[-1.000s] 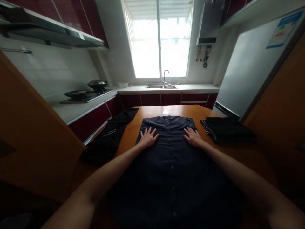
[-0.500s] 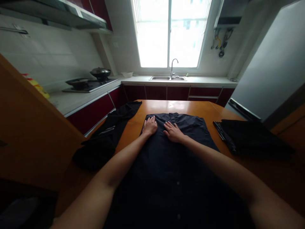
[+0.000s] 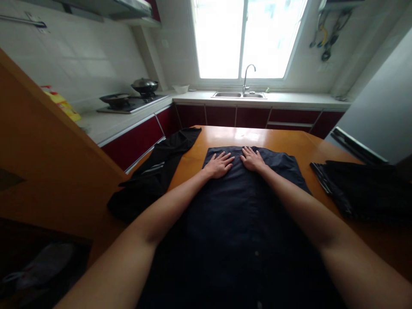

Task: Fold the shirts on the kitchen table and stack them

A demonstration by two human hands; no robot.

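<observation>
A dark navy buttoned shirt (image 3: pixel 225 214) lies spread over the wooden table (image 3: pixel 222 135), its far edge toward the window. My left hand (image 3: pixel 220 165) rests flat on the cloth near the far left corner, fingers spread. Beside it, my right hand (image 3: pixel 252 159) presses flat near the middle of the far edge, fingers stretched out. Small pale buttons show down the front, close to me. The shirt's near end fades into shadow and cannot be made out.
A black garment with pale stripes (image 3: pixel 154 167) lies crumpled on the table's left side. Folded black clothing (image 3: pixel 370 189) sits at the right. Beyond are a counter with a sink (image 3: pixel 227 95), a stove with a lidded wok (image 3: pixel 144 86), and a fridge (image 3: pixel 383 103).
My left hand has slid right across the shirt and its fingers have spread. My right hand has moved up to the far edge. The view has tilted down and turned slightly left.
</observation>
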